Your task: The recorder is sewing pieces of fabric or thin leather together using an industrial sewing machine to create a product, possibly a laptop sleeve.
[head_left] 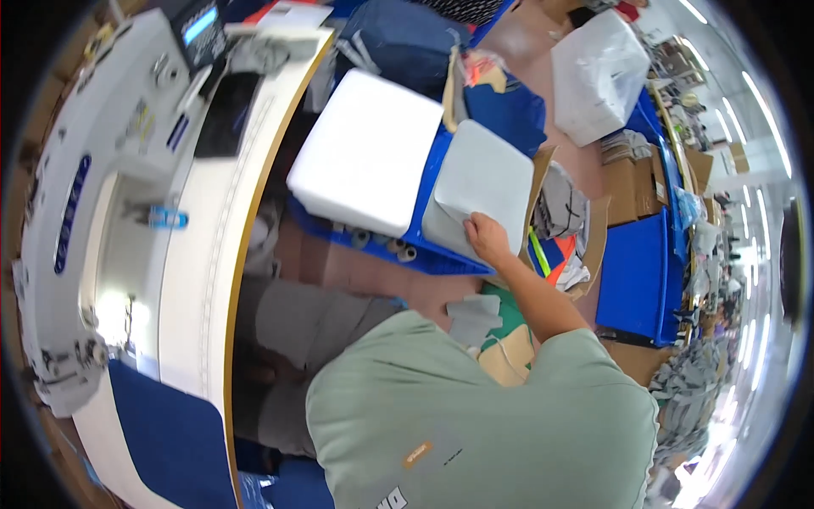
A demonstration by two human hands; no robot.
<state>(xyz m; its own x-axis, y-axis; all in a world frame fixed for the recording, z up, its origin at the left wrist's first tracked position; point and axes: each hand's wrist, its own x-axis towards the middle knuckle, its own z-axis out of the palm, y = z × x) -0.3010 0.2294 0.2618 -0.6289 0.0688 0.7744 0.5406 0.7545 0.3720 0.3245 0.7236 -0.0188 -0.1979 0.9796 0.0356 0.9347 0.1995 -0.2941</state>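
Note:
My right hand (487, 239) reaches out over a stack of light grey fabric pieces (492, 165) with rounded corners. Its fingers are closed on the near edge of the top grey piece, which lifts slightly there. The stack lies on a blue crate or cart, beside a taller white stack (369, 153) of similar shape. I cannot see my left hand anywhere. On the sewing table at the left, a navy fabric piece (170, 433) lies flat below the needle end of a white sewing machine (72, 212).
Blue-handled thread snips (168, 217) lie on the machine bed. Thread cones (381, 243) sit under the white stack. An open carton (598, 246) with cloth stands right of my hand. Beyond are blue bins (632, 280) and a wrapped white bundle (598, 76). Scraps (475, 318) litter the floor.

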